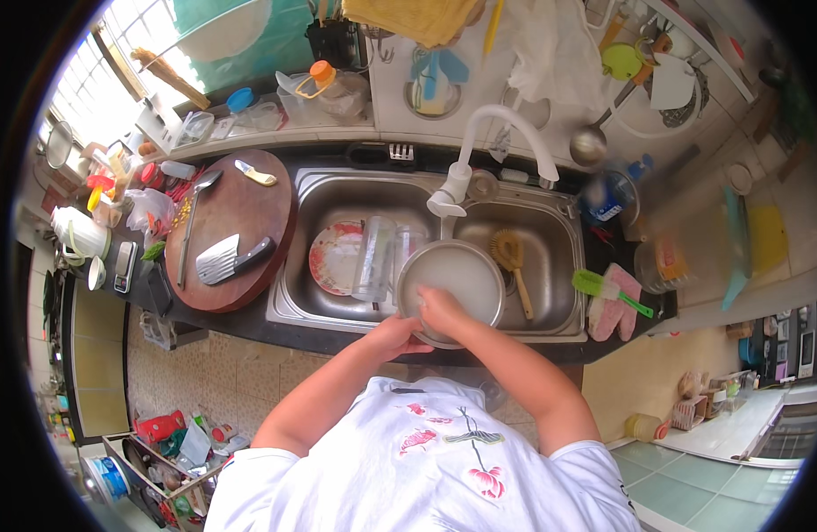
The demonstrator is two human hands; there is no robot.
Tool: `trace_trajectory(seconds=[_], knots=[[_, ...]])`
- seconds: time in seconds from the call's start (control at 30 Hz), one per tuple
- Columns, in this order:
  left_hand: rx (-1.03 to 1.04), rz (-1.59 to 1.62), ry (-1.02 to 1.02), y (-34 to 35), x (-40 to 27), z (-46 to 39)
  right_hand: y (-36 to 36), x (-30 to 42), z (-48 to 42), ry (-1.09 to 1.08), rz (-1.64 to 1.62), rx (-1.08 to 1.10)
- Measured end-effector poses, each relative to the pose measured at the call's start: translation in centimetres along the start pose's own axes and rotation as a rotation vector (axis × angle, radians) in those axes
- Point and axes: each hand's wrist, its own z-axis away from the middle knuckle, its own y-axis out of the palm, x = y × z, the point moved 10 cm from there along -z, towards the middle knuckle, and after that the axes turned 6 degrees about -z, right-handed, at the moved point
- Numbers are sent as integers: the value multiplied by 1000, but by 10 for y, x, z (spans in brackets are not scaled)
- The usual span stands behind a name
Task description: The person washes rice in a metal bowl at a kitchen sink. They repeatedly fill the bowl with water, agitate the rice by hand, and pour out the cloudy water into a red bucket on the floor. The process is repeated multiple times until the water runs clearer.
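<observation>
Cloudy whitish liquid fills a round metal bowl (478,263) at the divider of the double steel sink (561,233). My left hand (398,336) grips the bowl's near left rim, thumb side up. Into the liquid reaches my right hand (443,311); its fingertips are partly hidden there, so I cannot see whether they hold anything. The white faucet (458,179) stands behind the bowl. In the left basin are a plate with a red floral rim (335,259) and clear cylindrical containers (375,256) lying beside it. A brush with a wooden handle (515,263) rests in the right basin.
Left of the sink, a round wooden chopping board (239,199) bears a cleaver (235,259), a small knife (255,173) and a long spatula (194,223). A green brush (611,291) lies on a pink cloth (611,316) at right. A ladle (589,143) hangs behind.
</observation>
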Motion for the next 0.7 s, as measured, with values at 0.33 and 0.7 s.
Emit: trace_trajectory(seconds=[0.33,0.7], knots=[[1,-8,-10,1,0,0,-18,35,-9,-185,479,-62],[-12,-31,-12,0,1,-2,-43,-20,-13,67,567,11]])
